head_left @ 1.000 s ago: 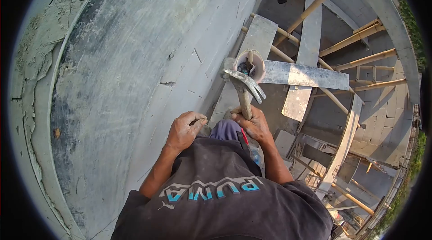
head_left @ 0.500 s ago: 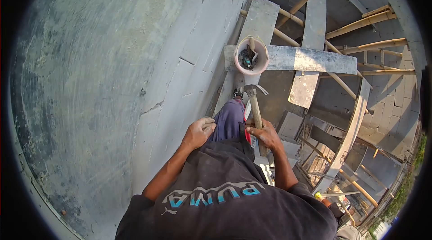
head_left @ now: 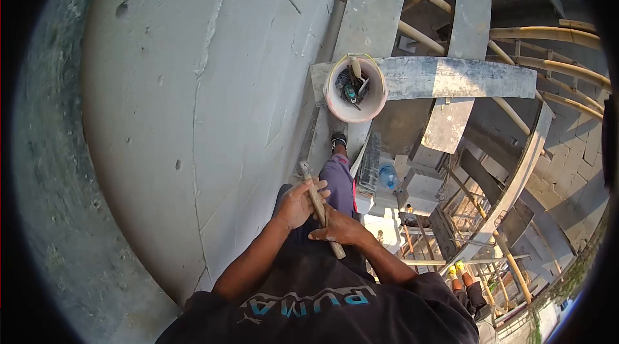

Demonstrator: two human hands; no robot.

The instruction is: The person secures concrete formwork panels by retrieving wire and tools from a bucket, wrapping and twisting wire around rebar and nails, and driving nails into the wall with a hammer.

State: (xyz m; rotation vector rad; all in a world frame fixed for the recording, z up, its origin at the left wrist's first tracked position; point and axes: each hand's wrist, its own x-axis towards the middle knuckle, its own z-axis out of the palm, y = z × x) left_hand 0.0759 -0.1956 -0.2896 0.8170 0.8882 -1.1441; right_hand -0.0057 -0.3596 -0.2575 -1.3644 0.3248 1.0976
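Observation:
A hammer (head_left: 316, 202) with a worn wooden handle lies slantwise across both hands in front of my lap, its metal head at the upper end. My right hand (head_left: 336, 226) is closed on the lower part of the handle. Against the upper handle, just below the head, rests my left hand (head_left: 298, 205), its fingers spread and not wrapped round the wood. Beyond them, a pinkish bucket (head_left: 377, 102) with tools inside (head_left: 352, 91) stands on the boards, past my shoe (head_left: 338, 140).
A grey plastered wall (head_left: 155, 105) rises on the left. Scaffold planks (head_left: 477, 79) and bamboo poles (head_left: 548, 34) extend ahead and to the right. A blue plastic bottle (head_left: 388, 176) lies below. Another person's legs (head_left: 459, 278) show at lower right.
The hammer has swung closer to my body and now tilts left. My left hand has moved right to meet it. The view has shifted, showing the bucket larger and the other person's legs more fully.

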